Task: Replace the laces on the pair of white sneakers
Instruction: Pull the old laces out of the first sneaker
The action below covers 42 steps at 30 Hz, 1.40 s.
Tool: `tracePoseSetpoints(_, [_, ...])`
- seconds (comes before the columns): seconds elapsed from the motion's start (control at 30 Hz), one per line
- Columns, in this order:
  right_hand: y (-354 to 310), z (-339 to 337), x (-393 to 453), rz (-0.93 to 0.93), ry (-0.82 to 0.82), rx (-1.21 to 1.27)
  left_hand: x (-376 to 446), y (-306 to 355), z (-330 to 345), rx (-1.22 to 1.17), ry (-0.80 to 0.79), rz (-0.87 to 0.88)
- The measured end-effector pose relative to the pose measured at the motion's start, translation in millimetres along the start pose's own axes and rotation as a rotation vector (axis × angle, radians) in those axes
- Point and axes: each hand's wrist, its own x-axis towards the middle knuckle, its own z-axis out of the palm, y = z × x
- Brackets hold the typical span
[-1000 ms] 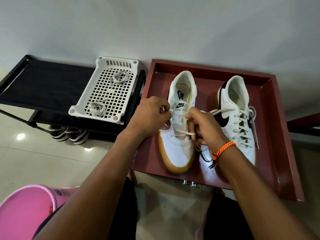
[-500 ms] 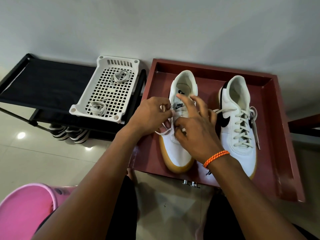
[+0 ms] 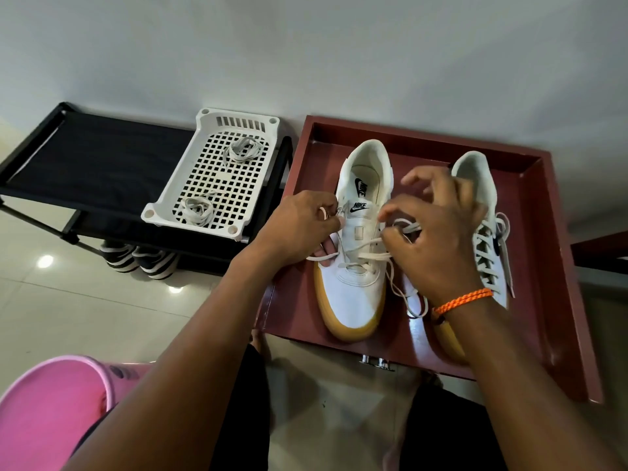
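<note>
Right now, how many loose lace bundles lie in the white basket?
2. One lace bundle lies near the far end of the basket, the other lace bundle near the front corner. None seems hidden.

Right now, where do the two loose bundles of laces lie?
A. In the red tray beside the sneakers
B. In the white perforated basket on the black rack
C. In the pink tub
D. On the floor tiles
B: both lace bundles lie inside the white perforated basket, which stands on the black rack.
</note>
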Motion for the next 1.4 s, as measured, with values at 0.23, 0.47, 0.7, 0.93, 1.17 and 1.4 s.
tracePoseSetpoints(0.23, [-18,37,-19,-0.175,-0.270,-0.277,1,-4,0,-0.021,-0.010,0.031])
tracePoseSetpoints(0.47, [-5,11,-5,-0.047,-0.065,-0.085,3,-7,0,-0.062,-0.031,0.006])
tracePoseSetpoints(0.7, [-17,7,-10,-0.142,-0.112,-0.126,6,-9,2,0.011,0.028,0.044])
tracePoseSetpoints(0.93, [-19,28,-18,-0.176,-0.246,-0.161,9,-13,5,0.055,0.063,0.080])
tracePoseSetpoints(1.17, [-8,8,-4,0.005,-0.016,-0.034,8,-14,3,-0.024,-0.007,0.049])
tracePoseSetpoints(1.4, [-18,29,-17,-0.125,-0.205,-0.073,10,-17,4,-0.020,-0.016,0.060])
